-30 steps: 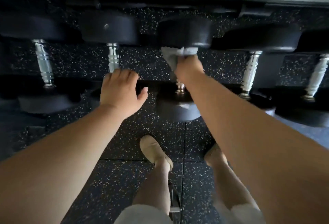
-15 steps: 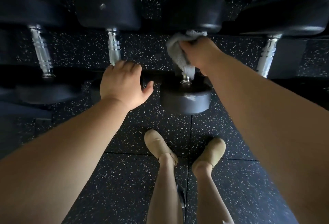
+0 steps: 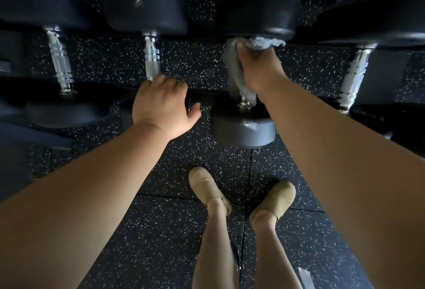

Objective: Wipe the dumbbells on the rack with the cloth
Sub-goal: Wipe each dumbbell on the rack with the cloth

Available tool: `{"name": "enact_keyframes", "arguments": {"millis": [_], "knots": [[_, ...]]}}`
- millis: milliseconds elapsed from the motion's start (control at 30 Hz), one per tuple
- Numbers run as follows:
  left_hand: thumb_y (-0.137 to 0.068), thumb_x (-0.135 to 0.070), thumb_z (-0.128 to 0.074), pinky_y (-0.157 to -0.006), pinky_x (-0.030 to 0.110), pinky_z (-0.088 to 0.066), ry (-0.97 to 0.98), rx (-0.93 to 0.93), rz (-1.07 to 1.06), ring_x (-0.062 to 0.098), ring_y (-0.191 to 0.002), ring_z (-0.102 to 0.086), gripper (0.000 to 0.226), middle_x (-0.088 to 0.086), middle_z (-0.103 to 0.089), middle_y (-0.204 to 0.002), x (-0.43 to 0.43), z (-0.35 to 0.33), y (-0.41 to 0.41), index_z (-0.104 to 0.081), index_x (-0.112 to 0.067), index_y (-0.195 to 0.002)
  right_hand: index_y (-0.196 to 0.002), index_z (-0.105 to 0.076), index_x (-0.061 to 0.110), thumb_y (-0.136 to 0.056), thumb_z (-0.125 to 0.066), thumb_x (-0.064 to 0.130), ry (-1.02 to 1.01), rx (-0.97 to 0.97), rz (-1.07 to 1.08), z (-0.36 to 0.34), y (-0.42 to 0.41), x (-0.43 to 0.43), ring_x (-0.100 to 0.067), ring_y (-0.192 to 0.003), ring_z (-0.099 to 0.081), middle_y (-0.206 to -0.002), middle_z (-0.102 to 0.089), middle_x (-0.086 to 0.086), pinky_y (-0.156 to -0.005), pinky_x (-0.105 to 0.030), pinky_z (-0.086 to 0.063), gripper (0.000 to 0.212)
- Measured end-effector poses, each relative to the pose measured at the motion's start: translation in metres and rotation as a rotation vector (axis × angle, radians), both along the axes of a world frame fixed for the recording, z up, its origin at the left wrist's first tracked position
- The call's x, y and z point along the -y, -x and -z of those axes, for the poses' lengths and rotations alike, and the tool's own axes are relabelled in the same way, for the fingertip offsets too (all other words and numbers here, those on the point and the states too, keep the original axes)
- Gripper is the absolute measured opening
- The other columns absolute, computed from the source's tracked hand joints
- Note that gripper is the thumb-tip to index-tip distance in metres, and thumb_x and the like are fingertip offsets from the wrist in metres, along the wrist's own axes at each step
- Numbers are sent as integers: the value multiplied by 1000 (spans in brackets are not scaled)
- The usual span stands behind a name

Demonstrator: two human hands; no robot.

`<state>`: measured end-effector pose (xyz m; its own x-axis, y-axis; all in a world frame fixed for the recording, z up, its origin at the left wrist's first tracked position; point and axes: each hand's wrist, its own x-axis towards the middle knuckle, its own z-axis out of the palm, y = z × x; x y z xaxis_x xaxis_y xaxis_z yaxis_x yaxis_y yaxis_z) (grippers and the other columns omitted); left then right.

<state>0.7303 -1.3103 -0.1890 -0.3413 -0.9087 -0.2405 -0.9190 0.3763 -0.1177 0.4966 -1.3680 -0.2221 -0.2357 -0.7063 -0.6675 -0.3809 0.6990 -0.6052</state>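
A person leans over a dumbbell rack, wiping one handle with a grey cloth.

The right hand (image 3: 259, 68) is curled round the cloth (image 3: 234, 68), which is wrapped over the chrome handle of a dumbbell (image 3: 243, 132) near the middle of the rack (image 3: 207, 92), just under its upper black head. The left hand (image 3: 161, 102) lies flat with straight fingers on the lower end of the neighbouring dumbbell (image 3: 142, 6), holding nothing. The cloth looks soft and limp, so it should bunch easily and needs a full-hand squeeze. The dumbbells are likely heavy and rigid, best left seated and wiped in place along the ribbed handle. The heads appear to be rubber, though dim light makes that uncertain. Speckled floor mats (image 3: 161, 231) lie below.
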Motion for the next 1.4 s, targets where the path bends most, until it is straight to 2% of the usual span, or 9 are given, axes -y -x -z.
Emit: {"name": "enact_keyframes", "arguments": {"millis": [300,467,667,833,933,1033,1100,1200,1400], "knots": [[-92,-59,-50,-73,41,-37,4,-5,39,33,-94,-57,50,6,-65,-88,0,-3,0,-66,-12,-92,-160,-22,1,-111,-27,52,-259,-231,-660,-28,11,-43,-36,-135,-51,-154,-46,-21,-100,-35,-40,71],[-92,-59,-49,-72,40,-36,8,6,46,33,-93,-56,50,6,-65,-87,0,-2,0,-67,-12,-92,-141,-51,6,-110,-34,49,11,-151,-248,-29,15,-10,-34,-118,-60,-131,-62,-17,-85,-31,-40,56],[-92,-61,-47,-75,42,-41,5,-2,39,32,-93,-56,52,5,-64,-86,-1,-1,0,-67,-12,-91,-152,-42,12,-111,-37,43,-43,-95,-322,-47,35,-43,-1,-71,-42,-138,-60,-8,-62,-19,-37,52],[-93,-61,-49,-75,42,-41,21,10,29,32,-94,-56,53,5,-64,-87,-2,-1,1,-67,-11,-93,-124,-55,24,-109,-39,48,-100,-36,-225,-105,66,-106,-10,-54,-44,-76,-58,4,-48,-26,-37,32],[-92,-61,-50,-76,42,-42,12,15,38,33,-95,-56,53,6,-65,-87,-1,-4,1,-68,-11,-93,-128,-54,17,-109,-42,41,-134,-77,-267,-113,67,-127,-7,-48,-50,-75,-55,3,-46,-25,-39,33],[-93,-62,-48,-79,43,-44,-8,38,57,32,-97,-56,54,7,-66,-89,-1,-5,3,-69,-11,-95,-151,-39,10,-110,-36,40,-111,-52,-449,-111,41,-136,-9,-107,-65,-130,-56,-7,-88,-26,-52,50],[-92,-62,-48,-80,44,-43,-23,39,43,33,-98,-56,55,7,-67,-91,-2,-6,2,-70,-11,-95,-159,-23,7,-109,-21,47,-81,-227,-730,-101,8,-139,-36,-157,-13,-165,-17,-19,-128,-50,-13,64],[-91,-52,-43,-84,44,-44,-70,33,31,33,-103,-58,46,9,-69,-98,-1,-13,5,-66,-12,-96,-164,6,19,-102,-3,60,-9,-426,-880,-89,-56,-141,-44,-152,27,-170,19,-10,-120,-69,13,75],[-92,-52,-55,-87,43,-46,-94,-49,1,33,-103,-58,39,8,-68,-100,-1,-11,1,-66,-16,-98,-166,-7,26,-107,-11,56,121,-570,-762,-66,-76,-156,-34,-158,16,-174,2,1,-122,-60,18,67]]}}
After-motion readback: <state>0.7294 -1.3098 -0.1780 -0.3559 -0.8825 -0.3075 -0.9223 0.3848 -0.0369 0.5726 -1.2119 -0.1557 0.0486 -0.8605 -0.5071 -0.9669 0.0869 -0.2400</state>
